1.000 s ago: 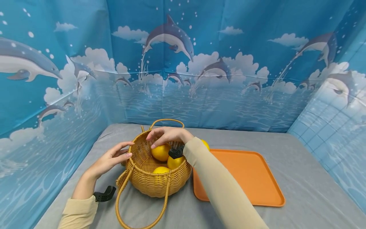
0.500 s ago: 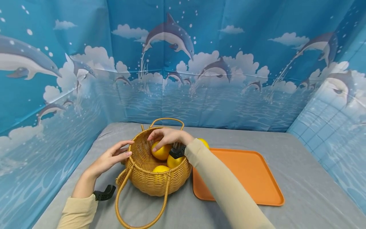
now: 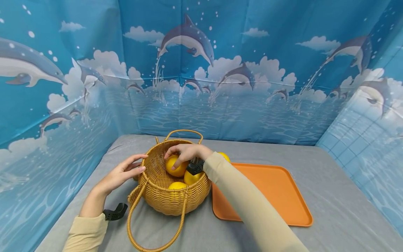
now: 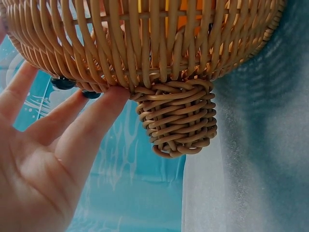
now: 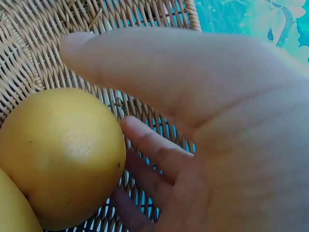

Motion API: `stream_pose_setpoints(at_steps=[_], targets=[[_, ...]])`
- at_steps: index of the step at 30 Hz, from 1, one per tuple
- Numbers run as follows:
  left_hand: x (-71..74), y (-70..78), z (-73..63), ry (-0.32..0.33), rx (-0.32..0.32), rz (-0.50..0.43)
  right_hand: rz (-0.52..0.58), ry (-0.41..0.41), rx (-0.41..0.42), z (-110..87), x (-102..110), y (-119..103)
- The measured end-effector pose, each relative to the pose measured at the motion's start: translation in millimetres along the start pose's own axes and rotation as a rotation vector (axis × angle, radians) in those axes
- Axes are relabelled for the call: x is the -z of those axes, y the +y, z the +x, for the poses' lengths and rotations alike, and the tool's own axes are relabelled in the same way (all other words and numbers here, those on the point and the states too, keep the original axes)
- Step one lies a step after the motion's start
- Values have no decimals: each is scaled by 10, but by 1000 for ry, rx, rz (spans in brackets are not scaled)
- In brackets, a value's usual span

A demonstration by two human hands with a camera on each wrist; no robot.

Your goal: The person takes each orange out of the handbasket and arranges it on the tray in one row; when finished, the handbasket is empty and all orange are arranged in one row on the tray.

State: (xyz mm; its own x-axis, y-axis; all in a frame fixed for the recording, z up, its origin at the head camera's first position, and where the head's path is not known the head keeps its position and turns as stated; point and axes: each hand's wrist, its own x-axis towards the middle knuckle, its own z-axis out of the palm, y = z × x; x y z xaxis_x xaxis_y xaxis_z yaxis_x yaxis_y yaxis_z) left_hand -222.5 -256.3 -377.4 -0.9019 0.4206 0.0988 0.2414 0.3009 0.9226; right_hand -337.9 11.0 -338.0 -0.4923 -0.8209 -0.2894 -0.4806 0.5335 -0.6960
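Observation:
My right hand [image 3: 188, 153] reaches into a round wicker basket [image 3: 167, 203], over a smooth, round yellow-orange fruit [image 3: 177, 169]. In the right wrist view the fingertips [image 5: 133, 124] lie right at that fruit's side, while the thumb stretches out apart from it. Two more such fruits lie in the basket, one under the wrist [image 3: 191, 179] and one at the near wall [image 3: 177, 186]. My left hand [image 3: 118, 176] rests its fingertips on the basket's left rim. Its fingers are extended against the outer weave in the left wrist view, beside a short woven stub [image 4: 178, 121].
An orange tray [image 3: 274, 196] lies right of the basket, partly under my right forearm. Another yellow fruit [image 3: 225, 156] shows behind the sleeve. One basket handle [image 3: 179, 231] hangs toward me, the other [image 3: 185, 131] stands at the back. A dolphin-print curtain [image 3: 252, 115] encloses the grey cloth surface.
My right hand has lowered slightly over the fruit, its thumb moving down along the fruit's near side. The left hand and basket have stayed almost still.

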Motion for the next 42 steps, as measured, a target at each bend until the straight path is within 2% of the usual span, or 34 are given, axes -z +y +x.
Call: stream_pose_setpoints(at_steps=[7,16,28,38,42], targets=[[3,-10,2,-3,0,0,-28,-28,-66,-5,-6,1],[1,-16,-1,1,-2,4,-155,-63,-91,4,-9,-2],[4,-19,5,4,-4,-3,-157,-127,-123,30,-27,4],[8,-14,5,3,1,-1,-236,-113,-169,59,-37,-4],[7,-10,3,1,-4,-3,-248,-99,-155,59,-39,-9]])
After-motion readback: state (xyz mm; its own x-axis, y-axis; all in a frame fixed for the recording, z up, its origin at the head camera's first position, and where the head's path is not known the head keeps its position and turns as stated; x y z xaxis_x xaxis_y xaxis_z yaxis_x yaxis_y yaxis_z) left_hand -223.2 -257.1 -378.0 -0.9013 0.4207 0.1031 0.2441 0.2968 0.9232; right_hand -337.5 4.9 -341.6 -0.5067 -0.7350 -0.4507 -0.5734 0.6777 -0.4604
